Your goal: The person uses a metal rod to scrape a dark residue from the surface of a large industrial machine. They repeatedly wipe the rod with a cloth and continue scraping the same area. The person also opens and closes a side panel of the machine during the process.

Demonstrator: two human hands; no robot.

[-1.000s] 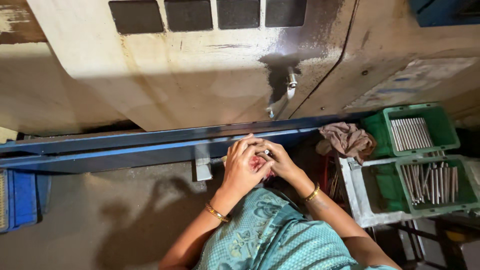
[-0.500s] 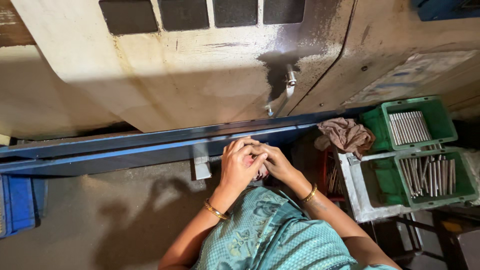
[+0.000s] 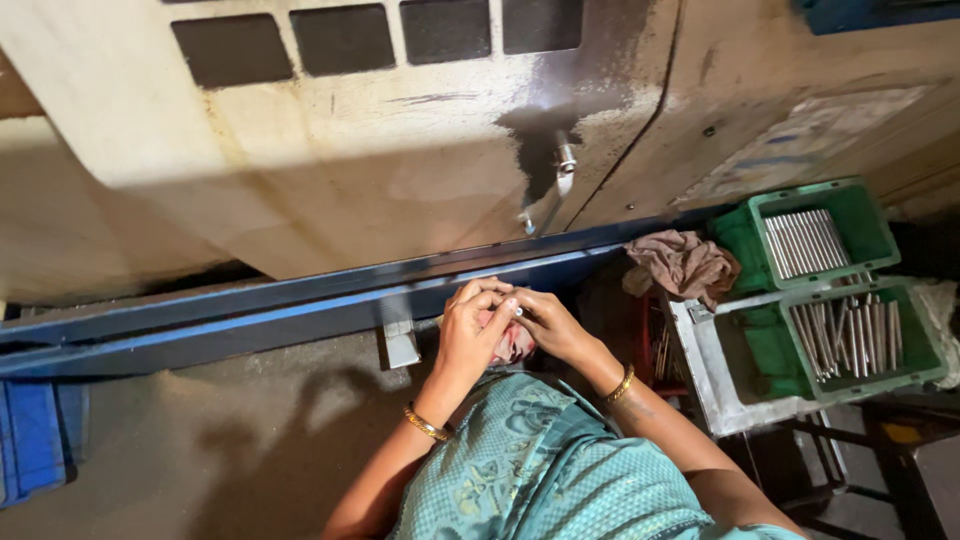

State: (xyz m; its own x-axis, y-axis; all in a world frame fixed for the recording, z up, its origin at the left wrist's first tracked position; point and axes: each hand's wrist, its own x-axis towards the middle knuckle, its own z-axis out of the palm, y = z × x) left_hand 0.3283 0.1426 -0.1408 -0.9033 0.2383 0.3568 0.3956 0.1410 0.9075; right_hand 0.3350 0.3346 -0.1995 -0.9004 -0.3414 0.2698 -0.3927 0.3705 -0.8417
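Below a grimy beige machine panel (image 3: 400,190), the left hand (image 3: 475,325) and right hand (image 3: 545,322) together pinch a small metal pin (image 3: 518,311) over a reddish cloth (image 3: 512,343); green crates of steel rods (image 3: 845,290) sit right of them.

a brown rag (image 3: 682,264) lies bunched just left of the upper green crate (image 3: 872,215), which holds neat metal rods (image 3: 802,242). below that crate a second green crate (image 3: 925,350) holds loose rods (image 3: 850,335). far left of it, a blue bin (image 3: 35,440).
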